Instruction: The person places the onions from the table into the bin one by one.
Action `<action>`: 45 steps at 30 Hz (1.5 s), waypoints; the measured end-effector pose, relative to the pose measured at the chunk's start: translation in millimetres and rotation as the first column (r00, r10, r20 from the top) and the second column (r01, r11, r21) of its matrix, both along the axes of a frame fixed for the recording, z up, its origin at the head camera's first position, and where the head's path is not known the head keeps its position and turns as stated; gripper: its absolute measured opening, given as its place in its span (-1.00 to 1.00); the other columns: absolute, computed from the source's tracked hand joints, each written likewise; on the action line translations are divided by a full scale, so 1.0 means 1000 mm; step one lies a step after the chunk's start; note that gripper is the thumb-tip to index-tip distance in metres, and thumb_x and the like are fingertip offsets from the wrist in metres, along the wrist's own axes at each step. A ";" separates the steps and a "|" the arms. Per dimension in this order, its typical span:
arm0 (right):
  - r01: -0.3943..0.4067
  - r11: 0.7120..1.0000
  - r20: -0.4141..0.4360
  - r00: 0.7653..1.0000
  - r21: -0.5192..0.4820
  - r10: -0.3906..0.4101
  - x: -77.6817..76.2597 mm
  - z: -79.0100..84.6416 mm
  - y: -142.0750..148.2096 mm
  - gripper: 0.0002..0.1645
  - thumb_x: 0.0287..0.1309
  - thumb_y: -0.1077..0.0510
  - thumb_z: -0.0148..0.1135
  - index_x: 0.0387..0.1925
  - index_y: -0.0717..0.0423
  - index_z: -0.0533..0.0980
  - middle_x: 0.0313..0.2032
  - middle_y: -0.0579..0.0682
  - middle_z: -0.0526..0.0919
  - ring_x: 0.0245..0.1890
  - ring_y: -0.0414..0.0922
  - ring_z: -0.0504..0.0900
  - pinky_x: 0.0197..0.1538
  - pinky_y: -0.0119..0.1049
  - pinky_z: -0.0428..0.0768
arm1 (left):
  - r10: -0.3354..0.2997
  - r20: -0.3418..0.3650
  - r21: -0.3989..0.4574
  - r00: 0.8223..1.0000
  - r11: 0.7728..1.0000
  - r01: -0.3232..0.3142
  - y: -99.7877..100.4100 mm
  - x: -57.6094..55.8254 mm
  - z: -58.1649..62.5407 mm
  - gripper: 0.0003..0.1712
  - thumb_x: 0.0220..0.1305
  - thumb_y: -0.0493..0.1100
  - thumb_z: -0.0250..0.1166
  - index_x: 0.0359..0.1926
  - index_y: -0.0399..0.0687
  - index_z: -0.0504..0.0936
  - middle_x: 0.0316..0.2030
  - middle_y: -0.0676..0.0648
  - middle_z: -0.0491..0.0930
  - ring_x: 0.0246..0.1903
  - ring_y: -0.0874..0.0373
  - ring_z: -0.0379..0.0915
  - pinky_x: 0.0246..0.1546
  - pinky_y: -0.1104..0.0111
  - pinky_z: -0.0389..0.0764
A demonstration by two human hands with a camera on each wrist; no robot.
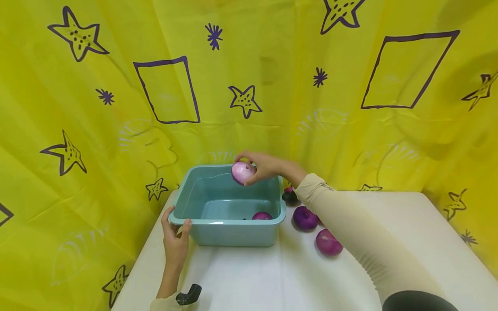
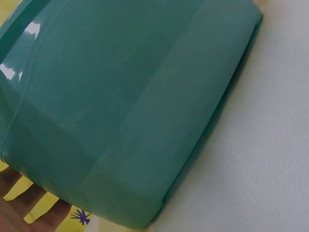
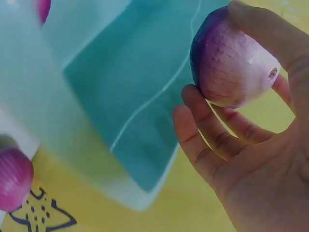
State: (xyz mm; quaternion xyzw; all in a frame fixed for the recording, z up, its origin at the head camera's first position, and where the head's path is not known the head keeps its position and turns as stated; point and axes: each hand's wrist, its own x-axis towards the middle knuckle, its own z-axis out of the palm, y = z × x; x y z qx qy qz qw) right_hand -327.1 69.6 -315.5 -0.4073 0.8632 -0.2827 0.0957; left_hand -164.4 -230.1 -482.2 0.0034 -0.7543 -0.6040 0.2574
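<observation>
Over the back right of a teal plastic basin [image 1: 233,233], my right hand [image 1: 264,166] holds a pale purple onion [image 1: 243,172] between thumb and fingers. The right wrist view shows this onion [image 3: 234,63] close up, darker purple on one side, with a small brown spot at its end. My left hand [image 1: 176,242] grips the basin's rim at the front left corner, thumb on the near side. In the left wrist view, fingers [image 2: 34,198] show partly behind the basin wall [image 2: 125,106]. Inside the basin, another purple onion [image 1: 262,215] lies at the front right, partly hidden by the rim.
Right of the basin, a dark purple onion [image 1: 305,218] and a magenta onion [image 1: 328,242] lie on the white table [image 1: 241,276]. A dark round item [image 1: 290,198] sits behind them, partly covered by my right arm. A yellow patterned curtain [image 1: 272,65] hangs behind.
</observation>
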 end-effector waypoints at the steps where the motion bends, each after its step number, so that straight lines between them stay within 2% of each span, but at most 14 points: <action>1: -0.004 1.000 0.000 1.000 0.004 0.004 0.000 -0.002 -0.002 -0.14 0.01 0.11 0.59 0.32 0.07 0.38 0.15 0.14 0.54 0.08 0.07 0.52 0.14 -0.11 0.56 | 0.000 0.005 -0.001 1.000 1.000 0.000 0.000 0.000 0.000 -0.26 0.48 -0.20 0.20 0.54 0.08 0.09 0.43 -0.25 0.29 0.33 -0.29 0.30 -0.02 0.63 0.42; 8: -0.014 0.999 0.022 1.000 0.044 0.013 0.000 -0.016 -0.011 -0.20 0.03 0.16 0.57 0.27 0.10 0.37 0.09 0.13 0.57 0.04 0.04 0.54 0.14 -0.15 0.56 | 0.000 0.026 -0.002 1.000 1.000 0.000 0.002 0.001 0.000 -0.26 0.48 -0.17 0.20 0.55 0.10 0.08 0.45 -0.25 0.27 0.34 -0.29 0.29 -0.01 0.67 0.41; 13: 0.001 0.997 0.061 0.998 0.078 -0.006 0.002 -0.016 -0.014 -0.19 0.05 0.16 0.56 0.29 0.07 0.35 0.07 0.13 0.56 0.02 0.03 0.54 0.12 -0.15 0.56 | 0.001 0.040 -0.006 0.999 1.000 0.000 0.002 0.000 -0.002 -0.25 0.49 -0.14 0.20 0.55 0.16 0.07 0.46 -0.20 0.25 0.36 -0.28 0.28 0.00 0.67 0.39; 20: 0.010 0.993 0.050 0.999 0.116 -0.016 0.003 -0.016 -0.018 -0.16 0.07 0.12 0.56 0.34 0.04 0.34 0.11 0.13 0.56 0.04 0.03 0.54 0.14 -0.14 0.55 | 0.003 0.041 -0.010 0.999 1.000 -0.003 0.002 0.001 0.000 -0.26 0.49 -0.13 0.20 0.55 0.15 0.08 0.46 -0.22 0.27 0.36 -0.29 0.28 -0.02 0.66 0.41; 25: 0.018 0.987 0.078 0.996 0.159 -0.031 0.005 -0.014 -0.018 -0.01 0.09 0.08 0.57 0.47 0.06 0.26 0.35 0.20 0.44 0.29 0.16 0.45 0.36 0.03 0.40 | 0.008 0.048 -0.019 0.999 1.000 -0.007 0.002 0.002 0.000 -0.26 0.49 -0.13 0.20 0.55 0.14 0.07 0.47 -0.23 0.26 0.37 -0.31 0.27 -0.02 0.66 0.40; 28: 0.015 0.981 0.086 0.996 0.194 -0.032 0.005 -0.013 -0.019 0.07 0.10 0.04 0.57 0.54 0.03 0.19 0.45 0.20 0.34 0.41 0.18 0.35 0.45 0.05 0.28 | 0.011 0.050 -0.021 0.999 1.000 -0.010 0.002 0.003 0.001 -0.26 0.49 -0.13 0.20 0.55 0.15 0.08 0.46 -0.23 0.26 0.37 -0.30 0.27 -0.02 0.66 0.41; 32: -0.001 0.977 0.092 0.996 0.212 -0.019 0.006 -0.011 -0.019 0.08 0.13 0.02 0.55 0.55 0.03 0.16 0.46 0.21 0.30 0.43 0.17 0.32 0.46 0.02 0.26 | 0.012 0.053 -0.023 0.999 1.000 -0.011 0.002 0.003 0.003 -0.25 0.49 -0.13 0.20 0.55 0.15 0.07 0.47 -0.23 0.26 0.37 -0.30 0.27 -0.03 0.65 0.41; 41: -0.023 0.983 0.139 0.990 0.180 -0.002 0.008 0.002 -0.012 0.04 0.16 0.01 0.53 0.55 0.01 0.18 0.51 0.20 0.23 0.46 0.22 0.27 0.41 0.12 0.32 | 0.005 0.070 -0.017 0.998 1.000 -0.004 0.001 0.002 0.004 -0.25 0.49 -0.11 0.20 0.56 0.18 0.05 0.48 -0.19 0.24 0.39 -0.27 0.25 0.00 0.63 0.40; 43: -0.029 0.984 0.139 0.990 0.177 0.004 0.009 0.007 -0.009 0.04 0.16 0.00 0.53 0.55 0.00 0.18 0.50 0.21 0.24 0.45 0.20 0.29 0.40 0.11 0.33 | 0.005 0.069 -0.014 0.998 1.000 -0.004 0.001 0.002 0.004 -0.25 0.49 -0.11 0.20 0.56 0.18 0.05 0.48 -0.20 0.24 0.39 -0.27 0.25 0.00 0.62 0.40; 45: -0.035 0.985 0.138 0.990 0.170 0.011 0.011 0.011 -0.004 0.03 0.16 0.00 0.52 0.55 0.01 0.19 0.48 0.24 0.27 0.38 0.21 0.39 0.37 0.10 0.38 | 0.007 0.068 -0.015 0.998 1.000 -0.006 0.001 0.002 0.004 -0.25 0.49 -0.11 0.19 0.56 0.18 0.06 0.48 -0.20 0.24 0.39 -0.27 0.25 -0.01 0.62 0.40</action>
